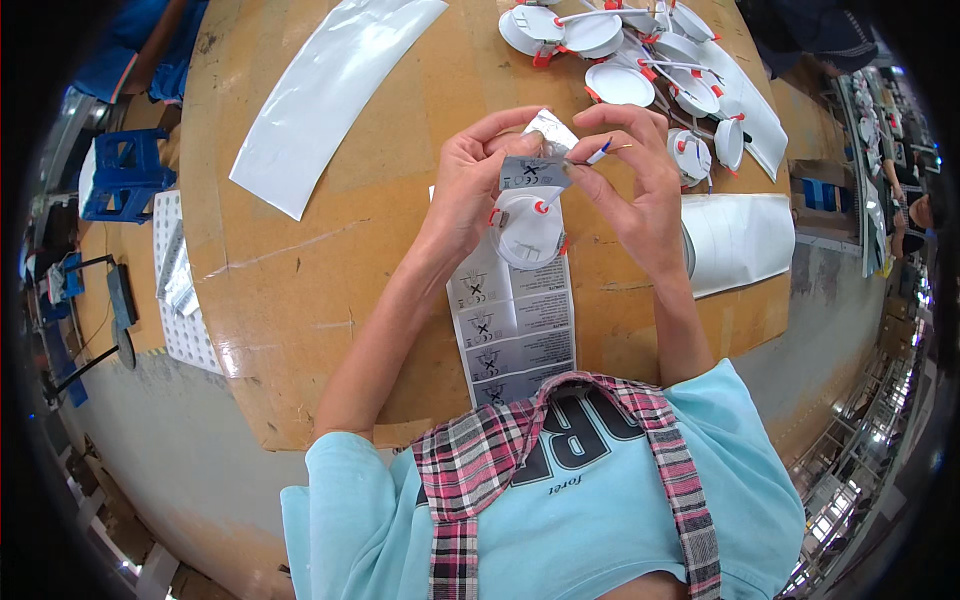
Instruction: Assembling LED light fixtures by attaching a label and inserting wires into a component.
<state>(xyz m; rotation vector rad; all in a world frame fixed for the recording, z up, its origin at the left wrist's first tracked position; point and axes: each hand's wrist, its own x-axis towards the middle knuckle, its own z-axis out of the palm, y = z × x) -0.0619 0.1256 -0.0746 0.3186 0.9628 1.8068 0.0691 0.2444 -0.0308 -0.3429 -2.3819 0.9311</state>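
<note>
Between both hands, at the middle of the table, is a silver label (pixel 533 173) with dark print, bent around a white cable. My left hand (pixel 466 180) pinches its left side. The thumb and fingertips of my right hand (pixel 640 190) close on its right end, by the cable's blue and copper wire ends (pixel 602 151). Just below the hands lies a round white downlight (pixel 528 235) with red-tipped clips; the cable rises from it. It rests on a strip of silver labels (pixel 518 318) running toward me. The fingers partly hide the cable.
Several white downlights (pixel 620 85) with cables are heaped at the far right. A shiny white sheet (pixel 320 105) lies far left, and another curled white sheet (pixel 745 240) sits at the right edge. Left of the table are a blue stool (pixel 130 175) and another person's arm (pixel 152 48).
</note>
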